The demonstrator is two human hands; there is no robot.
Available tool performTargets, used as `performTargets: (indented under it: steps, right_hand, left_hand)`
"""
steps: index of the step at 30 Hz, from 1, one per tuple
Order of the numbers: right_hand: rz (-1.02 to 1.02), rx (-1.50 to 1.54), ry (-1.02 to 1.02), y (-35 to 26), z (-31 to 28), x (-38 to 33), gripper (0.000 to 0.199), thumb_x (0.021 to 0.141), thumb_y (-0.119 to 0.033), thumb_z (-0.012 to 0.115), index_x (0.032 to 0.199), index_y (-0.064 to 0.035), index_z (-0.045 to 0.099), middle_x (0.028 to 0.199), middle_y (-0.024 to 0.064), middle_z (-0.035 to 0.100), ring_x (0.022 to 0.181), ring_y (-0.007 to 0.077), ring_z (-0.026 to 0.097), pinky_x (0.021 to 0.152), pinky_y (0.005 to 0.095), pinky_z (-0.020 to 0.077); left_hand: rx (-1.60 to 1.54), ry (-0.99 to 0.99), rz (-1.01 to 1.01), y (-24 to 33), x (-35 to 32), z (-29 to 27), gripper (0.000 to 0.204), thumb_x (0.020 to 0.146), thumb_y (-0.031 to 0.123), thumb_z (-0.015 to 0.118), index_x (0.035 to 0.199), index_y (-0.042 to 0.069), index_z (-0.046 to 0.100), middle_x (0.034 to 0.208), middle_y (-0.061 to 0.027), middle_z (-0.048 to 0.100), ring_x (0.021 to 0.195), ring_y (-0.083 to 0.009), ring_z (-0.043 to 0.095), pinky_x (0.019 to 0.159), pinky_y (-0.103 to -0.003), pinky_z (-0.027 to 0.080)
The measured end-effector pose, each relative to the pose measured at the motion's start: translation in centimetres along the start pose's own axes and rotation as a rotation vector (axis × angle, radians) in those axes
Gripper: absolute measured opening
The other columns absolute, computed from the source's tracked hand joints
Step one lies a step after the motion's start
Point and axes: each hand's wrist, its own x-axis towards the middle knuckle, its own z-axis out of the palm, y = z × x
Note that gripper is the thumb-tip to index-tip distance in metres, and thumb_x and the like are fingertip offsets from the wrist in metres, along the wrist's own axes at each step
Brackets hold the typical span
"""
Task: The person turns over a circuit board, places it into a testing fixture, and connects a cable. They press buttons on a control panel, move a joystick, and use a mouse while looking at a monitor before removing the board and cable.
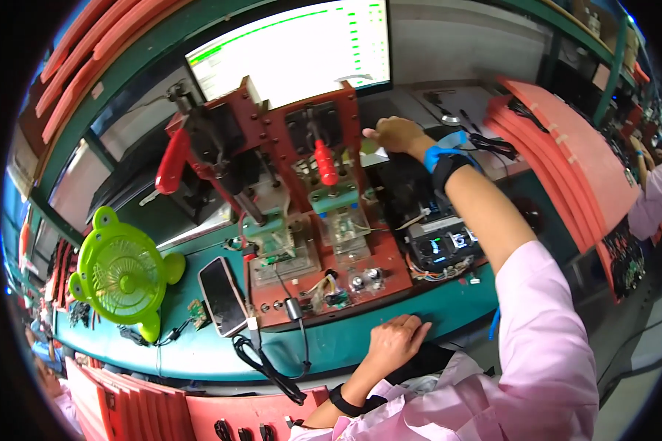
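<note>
A red test fixture (401,283) with two toggle clamps stands in front of me; circuit boards sit under the clamps. The left clamp has a red handle (171,162) hanging down, and the right one a red handle (324,163) pointing toward me. My right hand (399,135) is stretched out past the fixture's right upper side, fingers curled; whether anything is in them is hidden. A blue strap and a black band circle that wrist. My left hand (396,342) rests at the table's front edge, fingers folded in, nothing visible in them.
A green fan (125,275) and a phone (222,296) lie left of the fixture. Black cable (268,367) hangs over the front edge. An electronic unit (441,246) with small lit displays sits at right. Pink foam sheets (566,162) stand farther right. A monitor (294,48) is behind.
</note>
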Motion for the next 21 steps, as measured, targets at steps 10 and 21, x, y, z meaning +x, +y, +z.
performTargets:
  steps: [10,21]
  right_hand:
    - [0.168,-0.033,0.127,-2.5,-0.3,-0.9,0.052,0.083,-0.052,0.041,0.088,-0.0062,0.064,0.092,0.0145,0.062,0.092,0.0291,0.058,0.080,0.0411,0.0433]
    - [-0.061,-0.039,-0.057,-2.3,-3.0,-6.7,0.062,0.080,-0.058,0.039,0.104,-0.0044,0.058,0.101,0.0161,0.059,0.102,0.0309,0.053,0.091,0.0442,0.0356]
  left_hand:
    - [0.000,-0.041,0.011,0.0,-0.1,-0.1,0.019,0.074,0.020,0.064,0.063,0.005,0.057,0.060,-0.0065,0.056,0.052,-0.0250,0.055,0.043,-0.035,0.041]
    - [0.057,0.001,-0.059,0.1,-0.1,0.2,0.022,0.077,0.023,0.061,0.065,0.006,0.053,0.060,-0.0084,0.056,0.054,-0.0277,0.056,0.045,-0.036,0.042]
